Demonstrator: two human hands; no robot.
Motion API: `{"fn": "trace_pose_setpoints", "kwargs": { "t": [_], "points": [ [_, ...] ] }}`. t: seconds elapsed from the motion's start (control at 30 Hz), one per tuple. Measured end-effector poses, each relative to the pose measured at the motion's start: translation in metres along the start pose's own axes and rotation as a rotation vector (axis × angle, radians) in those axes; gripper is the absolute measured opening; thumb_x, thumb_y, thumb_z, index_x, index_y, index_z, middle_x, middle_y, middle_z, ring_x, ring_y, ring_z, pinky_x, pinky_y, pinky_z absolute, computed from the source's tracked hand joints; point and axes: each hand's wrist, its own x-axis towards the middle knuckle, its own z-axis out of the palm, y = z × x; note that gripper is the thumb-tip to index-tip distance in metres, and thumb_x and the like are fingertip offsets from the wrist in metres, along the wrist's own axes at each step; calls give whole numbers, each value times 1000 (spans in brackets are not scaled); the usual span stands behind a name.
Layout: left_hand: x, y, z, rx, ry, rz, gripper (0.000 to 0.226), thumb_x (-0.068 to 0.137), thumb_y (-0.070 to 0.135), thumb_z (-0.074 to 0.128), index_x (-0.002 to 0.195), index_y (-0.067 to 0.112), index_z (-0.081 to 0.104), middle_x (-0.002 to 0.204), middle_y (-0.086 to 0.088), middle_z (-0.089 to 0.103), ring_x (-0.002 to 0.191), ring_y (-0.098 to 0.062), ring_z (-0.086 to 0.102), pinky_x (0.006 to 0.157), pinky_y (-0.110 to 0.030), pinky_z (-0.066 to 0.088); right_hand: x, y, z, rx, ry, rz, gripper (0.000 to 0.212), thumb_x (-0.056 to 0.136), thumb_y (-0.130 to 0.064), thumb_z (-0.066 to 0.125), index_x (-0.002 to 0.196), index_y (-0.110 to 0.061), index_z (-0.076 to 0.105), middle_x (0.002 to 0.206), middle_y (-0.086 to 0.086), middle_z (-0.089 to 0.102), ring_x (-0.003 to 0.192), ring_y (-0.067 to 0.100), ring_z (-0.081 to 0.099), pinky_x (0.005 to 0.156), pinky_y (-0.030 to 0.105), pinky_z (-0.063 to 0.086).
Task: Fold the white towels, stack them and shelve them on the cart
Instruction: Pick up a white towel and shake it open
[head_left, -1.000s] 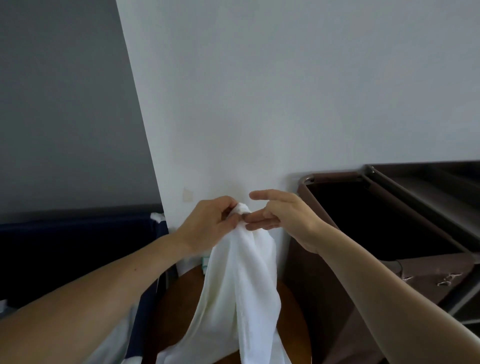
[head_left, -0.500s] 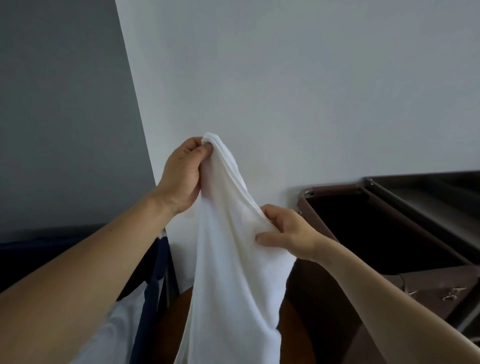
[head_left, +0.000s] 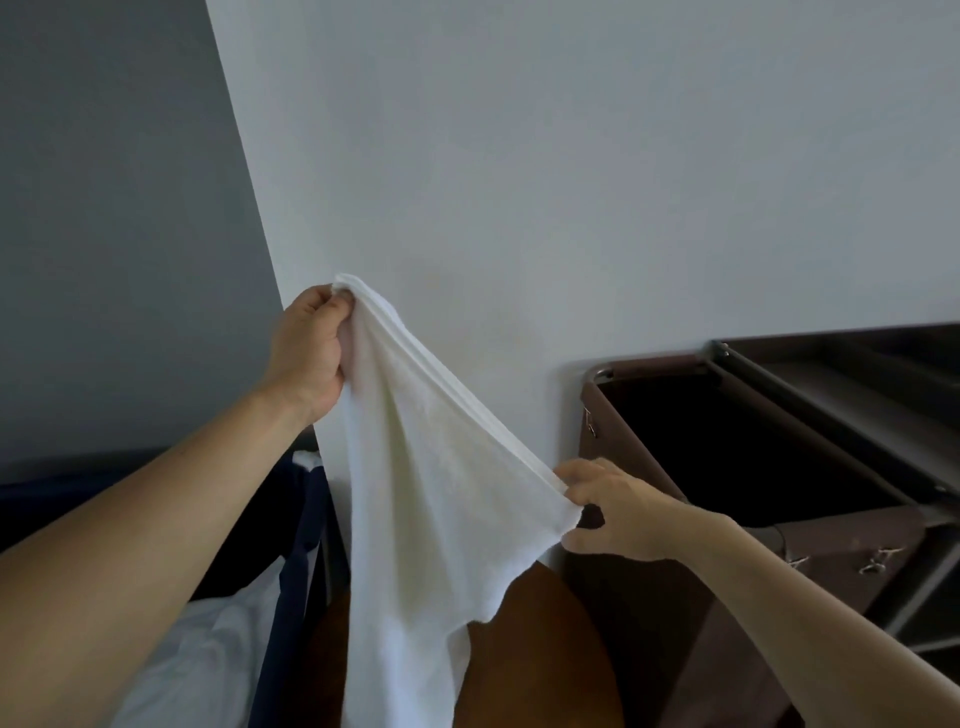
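A white towel (head_left: 426, 488) hangs in the air in front of the white wall, its top edge stretched on a slant. My left hand (head_left: 311, 353) grips the upper end of that edge, raised at centre left. Lower and to the right, my right hand (head_left: 613, 509) pinches the edge between thumb and fingers. The rest of the towel drops down past the bottom of the view. The dark brown cart (head_left: 810, 426) stands at the right, its bag compartment open and dark inside.
A round brown wooden table (head_left: 545, 649) lies below the towel. At the lower left, a dark blue bin (head_left: 296, 571) holds more white cloth (head_left: 208, 654). A grey wall is at the left. The cart's grey top (head_left: 857, 374) runs off to the right.
My hands were together at the towel's top a second ago. The left hand rose with its end, and the right hand slid down and right along the edge, spreading it out.
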Motion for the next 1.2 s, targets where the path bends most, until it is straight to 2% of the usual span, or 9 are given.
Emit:
{"fn": "trace_pose_setpoints", "kwargs": {
  "t": [0.13, 0.3, 0.47, 0.6, 0.7, 0.8, 0.87, 1.07, 1.2],
  "points": [
    [4, -6, -16, 119, 62, 10, 14, 101, 24, 51, 95, 17, 61, 99, -4, 61, 97, -19, 56, 90, -39, 48, -6, -2, -23, 36, 33, 45, 19, 92, -37, 65, 106, -25, 68, 99, -7, 69, 89, 10, 66, 86, 31, 57],
    [18, 7, -49, 294, 197, 121, 15, 100, 29, 52, 89, 21, 58, 83, 7, 54, 79, -11, 50, 70, -24, 41, -22, -20, -85, 372, 533, -70, 15, 83, -25, 78, 73, -25, 67, 70, 3, 66, 67, 23, 63, 68, 39, 51],
    [26, 18, -67, 437, 259, 169, 19, 104, 28, 46, 86, 24, 52, 82, 9, 49, 73, -6, 46, 58, -9, 37, -7, -56, -118, 336, 595, -82, 21, 86, -26, 75, 73, -24, 58, 61, -5, 58, 50, 1, 50, 53, 16, 43],
    [25, 20, -80, 540, 320, 127, 21, 104, 32, 43, 94, 19, 56, 89, 1, 52, 81, -16, 48, 59, -21, 35, 13, -72, -133, 478, 772, -88, 17, 86, -22, 75, 91, -32, 63, 81, -8, 66, 69, 6, 63, 66, 26, 57],
    [30, 20, -94, 426, 341, 83, 19, 102, 33, 46, 103, 15, 55, 87, 4, 52, 91, -20, 49, 64, -24, 37, 26, -74, -133, 468, 579, -19, 47, 88, -24, 72, 133, -22, 55, 101, -2, 67, 89, 21, 67, 84, 40, 57],
    [24, 19, -99, 360, 271, 58, 19, 103, 32, 48, 90, 22, 57, 91, 3, 54, 86, -16, 51, 72, -26, 40, 25, -74, -149, 350, 658, 8, 21, 91, -26, 70, 96, -6, 69, 74, -2, 62, 67, 16, 56, 62, 27, 47],
    [22, 23, -98, 249, 234, 46, 21, 103, 32, 48, 87, 23, 59, 91, 2, 56, 85, -14, 53, 76, -29, 43, 26, -75, -151, 483, 812, 23, 33, 91, -26, 70, 67, -7, 57, 52, -7, 48, 51, 14, 41, 51, 27, 34],
    [19, 25, -107, 104, 124, -46, 25, 105, 24, 46, 87, 17, 63, 83, 5, 64, 77, -8, 59, 73, -25, 48, 29, -104, -133, 677, 858, -21, 38, 99, -30, 57, 76, -2, 47, 70, 6, 41, 62, 16, 39, 59, 32, 32],
    [16, 22, -116, 93, 131, -58, 24, 105, 25, 46, 90, 18, 62, 90, 3, 62, 86, -11, 57, 77, -27, 48, 38, -121, -125, 670, 911, 21, 33, 99, -37, 54, 72, -22, 42, 69, -1, 44, 61, 15, 40, 57, 31, 34]
  ]
}}
